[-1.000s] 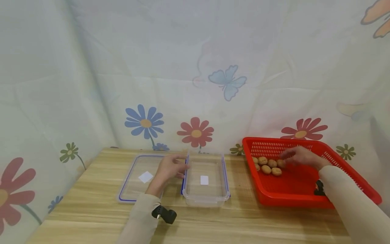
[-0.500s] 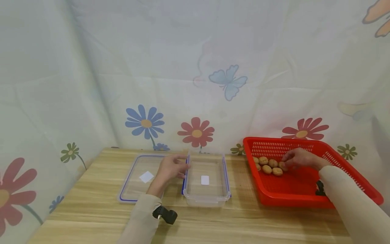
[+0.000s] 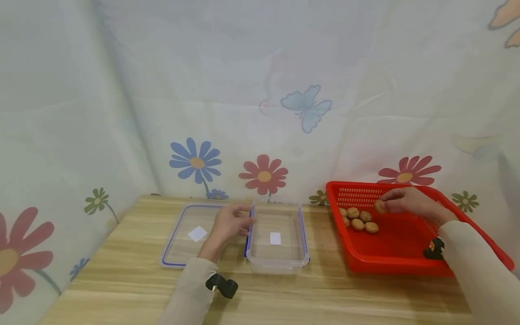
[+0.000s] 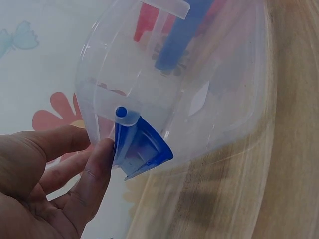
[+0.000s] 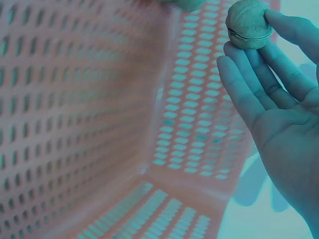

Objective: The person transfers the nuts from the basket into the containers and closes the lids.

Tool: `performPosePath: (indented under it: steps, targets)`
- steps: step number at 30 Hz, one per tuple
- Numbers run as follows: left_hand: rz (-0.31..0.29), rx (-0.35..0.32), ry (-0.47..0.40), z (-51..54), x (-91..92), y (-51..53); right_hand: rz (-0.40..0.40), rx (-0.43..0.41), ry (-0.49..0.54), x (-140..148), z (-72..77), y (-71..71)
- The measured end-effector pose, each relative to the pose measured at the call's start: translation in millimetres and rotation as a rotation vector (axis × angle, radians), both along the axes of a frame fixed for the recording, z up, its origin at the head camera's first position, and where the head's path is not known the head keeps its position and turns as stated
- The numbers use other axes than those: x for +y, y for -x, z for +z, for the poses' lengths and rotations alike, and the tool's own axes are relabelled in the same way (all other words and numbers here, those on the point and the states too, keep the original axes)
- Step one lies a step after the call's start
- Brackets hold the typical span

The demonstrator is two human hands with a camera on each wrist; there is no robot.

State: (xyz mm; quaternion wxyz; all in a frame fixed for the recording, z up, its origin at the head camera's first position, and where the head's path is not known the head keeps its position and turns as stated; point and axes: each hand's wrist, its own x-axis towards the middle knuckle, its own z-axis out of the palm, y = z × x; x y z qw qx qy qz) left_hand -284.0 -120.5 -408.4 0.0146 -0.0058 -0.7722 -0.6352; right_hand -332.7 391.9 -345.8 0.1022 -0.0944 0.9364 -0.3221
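Raised since the earlier frame, one round brown walnut (image 3: 379, 206) sits pinched by the right hand (image 3: 414, 203) over the red plastic basket (image 3: 400, 262), toward ten o'clock. The left hand (image 3: 230, 222), fingers relaxed, touches the clear, blue-latched plastic box (image 3: 278, 267) at its nine-o'clock side (light contact suffices); the pinch wants firmness and height.

Pale cloth (image 3: 227, 58) with printed flowers (image 3: 264, 176) behind a wood-grain table (image 3: 284, 295)

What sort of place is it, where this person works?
Perhaps a small curtained-off work corner: flowered cloth hangs behind a wood-grained table, which holds a red basket of walnuts.
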Motion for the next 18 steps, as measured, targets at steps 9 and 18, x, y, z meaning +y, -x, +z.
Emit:
performPosePath:
  steps: [9, 18]
  targets:
    - [-0.003, 0.004, 0.011, -0.9, 0.2, 1.4, 0.028, 0.112, 0.057, -25, 25.3, -8.7]
    - [-0.007, -0.012, 0.036, 0.8, -1.7, -0.5, -0.01, 0.195, 0.06, -53, 55.6, -20.4]
